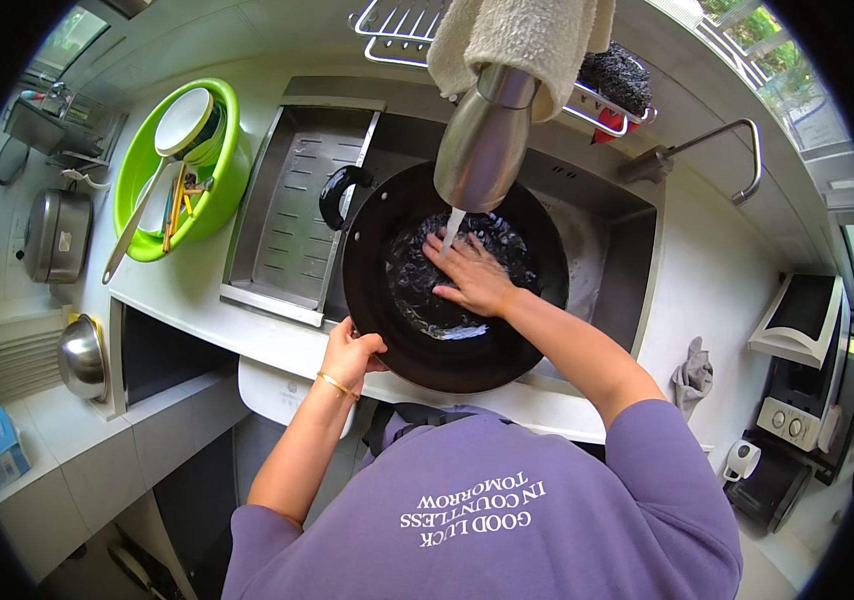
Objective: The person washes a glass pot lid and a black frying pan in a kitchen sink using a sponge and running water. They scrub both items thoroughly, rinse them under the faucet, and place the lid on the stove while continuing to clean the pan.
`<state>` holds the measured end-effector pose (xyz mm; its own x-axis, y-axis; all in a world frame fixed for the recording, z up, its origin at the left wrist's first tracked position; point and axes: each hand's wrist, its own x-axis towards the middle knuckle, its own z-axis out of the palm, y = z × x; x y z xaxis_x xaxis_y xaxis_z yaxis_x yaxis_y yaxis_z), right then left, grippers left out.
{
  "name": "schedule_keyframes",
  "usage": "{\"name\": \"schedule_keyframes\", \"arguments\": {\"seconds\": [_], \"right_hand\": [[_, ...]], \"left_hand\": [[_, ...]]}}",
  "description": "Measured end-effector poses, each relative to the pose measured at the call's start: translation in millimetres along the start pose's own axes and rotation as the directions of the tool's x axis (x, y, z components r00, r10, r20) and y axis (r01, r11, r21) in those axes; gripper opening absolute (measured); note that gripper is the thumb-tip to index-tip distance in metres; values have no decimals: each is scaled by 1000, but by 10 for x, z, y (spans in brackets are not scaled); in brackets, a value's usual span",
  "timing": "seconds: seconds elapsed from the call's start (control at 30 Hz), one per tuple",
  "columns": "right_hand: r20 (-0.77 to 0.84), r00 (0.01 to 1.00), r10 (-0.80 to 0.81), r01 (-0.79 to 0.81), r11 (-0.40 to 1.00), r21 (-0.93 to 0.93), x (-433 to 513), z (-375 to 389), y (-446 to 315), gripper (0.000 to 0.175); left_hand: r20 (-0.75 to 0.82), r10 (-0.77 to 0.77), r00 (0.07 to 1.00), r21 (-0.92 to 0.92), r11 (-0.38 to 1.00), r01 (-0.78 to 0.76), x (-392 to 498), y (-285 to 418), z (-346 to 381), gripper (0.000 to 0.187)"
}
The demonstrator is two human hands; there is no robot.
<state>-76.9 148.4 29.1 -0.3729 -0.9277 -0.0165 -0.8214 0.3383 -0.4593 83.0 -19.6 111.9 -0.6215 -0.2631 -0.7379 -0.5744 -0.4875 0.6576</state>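
Note:
A large black wok (368, 285) sits over the sink, its loop handle (332, 199) at the upper left. My left hand (352, 349) grips the wok's near-left rim, thumb on top and the other fingers partly hidden beneath. Inside the wok, my right hand (475, 276) is palm down in rippling water (434, 307), its fingers spread and nothing seen in it. From the metal tap head (483, 150), a water stream (454, 223) falls onto the fingers of that hand. Whatever lies under the palm is hidden.
A steel drainer tray (299, 210) spans the sink's (631, 277) left side. Further left, a green basin (233, 161) holds bowls, a ladle and chopsticks. A towel (524, 37) wraps the tap above. At right are a slim second tap (753, 150) and a grey cloth (693, 375).

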Motion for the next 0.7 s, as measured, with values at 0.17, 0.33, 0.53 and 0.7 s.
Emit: {"name": "schedule_keyframes", "arguments": {"seconds": [0.17, 0.33, 0.53, 0.7], "right_hand": [[-130, 987, 94, -76, 987, 139, 68, 42, -63, 67], [-206, 960, 192, -142, 961, 237, 125, 104, -118, 60], [-286, 937, 200, -130, 961, 245, 161, 192, -65, 52], [-298, 935, 192, -90, 942, 325, 161, 250, -17, 51]], "left_hand": [[-13, 15, 1000, -10, 1000, -15, 6, -15, -8, 24], [-29, -11, 1000, -41, 999, 9, -2, -43, -38, 24], [-6, 3, 1000, -35, 999, -3, 19, -77, -57, 25], [6, -3, 1000, -40, 999, 3, 4, -67, -48, 27]]}}
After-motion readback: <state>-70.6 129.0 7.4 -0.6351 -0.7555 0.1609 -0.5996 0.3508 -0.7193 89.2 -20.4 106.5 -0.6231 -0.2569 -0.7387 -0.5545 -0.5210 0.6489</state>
